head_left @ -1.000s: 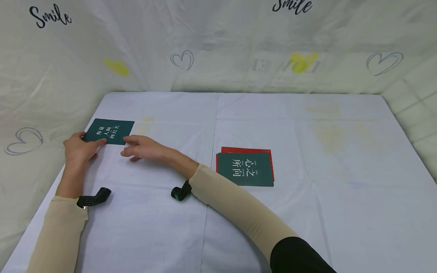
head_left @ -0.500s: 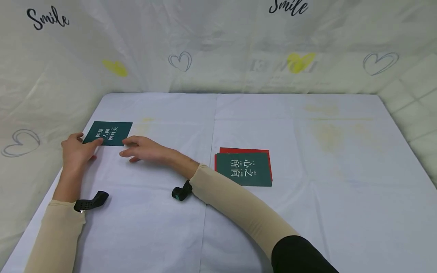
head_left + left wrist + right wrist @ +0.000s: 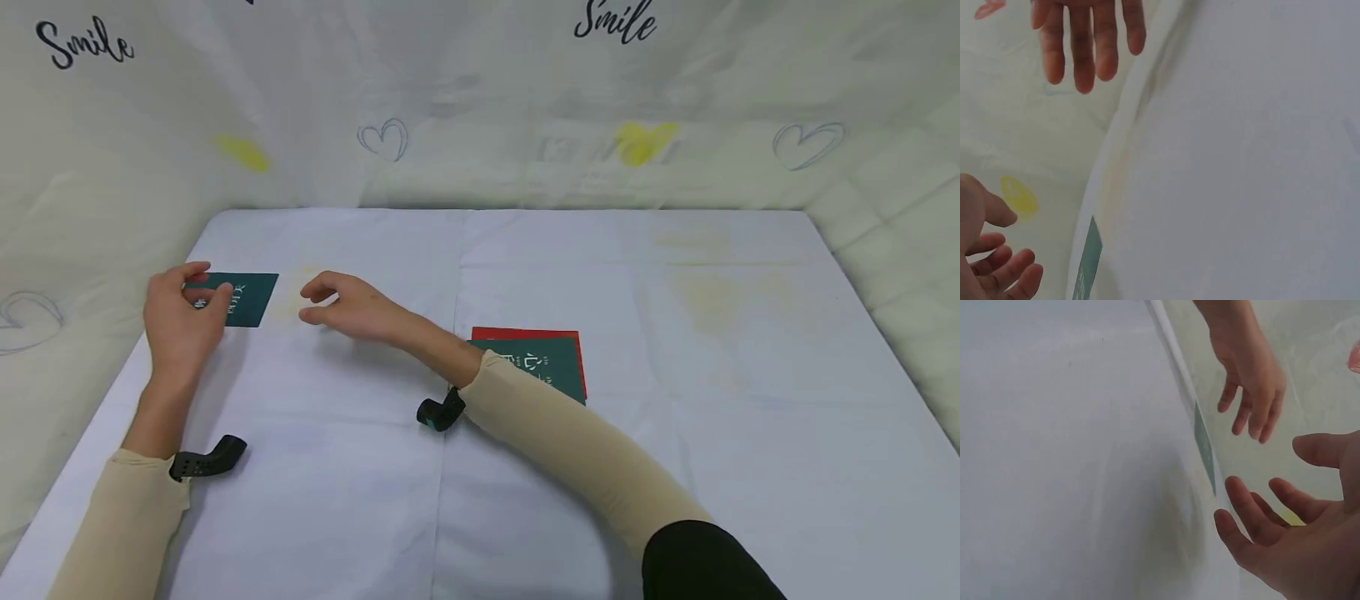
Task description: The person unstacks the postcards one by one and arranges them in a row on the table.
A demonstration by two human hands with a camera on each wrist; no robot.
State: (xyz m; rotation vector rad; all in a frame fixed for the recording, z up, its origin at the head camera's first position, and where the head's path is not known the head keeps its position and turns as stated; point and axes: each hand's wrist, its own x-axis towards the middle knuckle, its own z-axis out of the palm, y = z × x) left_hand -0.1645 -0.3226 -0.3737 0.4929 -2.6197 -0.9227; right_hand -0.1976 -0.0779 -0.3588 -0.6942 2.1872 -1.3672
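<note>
A thin dark green booklet (image 3: 253, 302) with white characters lies flat near the table's far left corner. My left hand (image 3: 182, 323) hovers over its left part, hiding some of the lettering, with fingers loosely bent and nothing gripped. In the left wrist view, that hand (image 3: 1000, 265) appears apart from the booklet (image 3: 1088, 259). To the right of the booklet, my right hand (image 3: 354, 308) is raised off the cloth. In the right wrist view its fingers (image 3: 1247, 547) are spread and relaxed, holding nothing.
Near the middle of the table, another green booklet (image 3: 562, 373) rests on red ones (image 3: 525, 332), partly covered by my right forearm. White cloth (image 3: 337, 500) covers the table. Behind it hangs a pale curtain (image 3: 465, 92) printed with hearts and lettering.
My left hand has lifted from the booklet's edge and now floats above it. The right hand has drawn back to the right, away from the booklet. The head view has shifted slightly.
</note>
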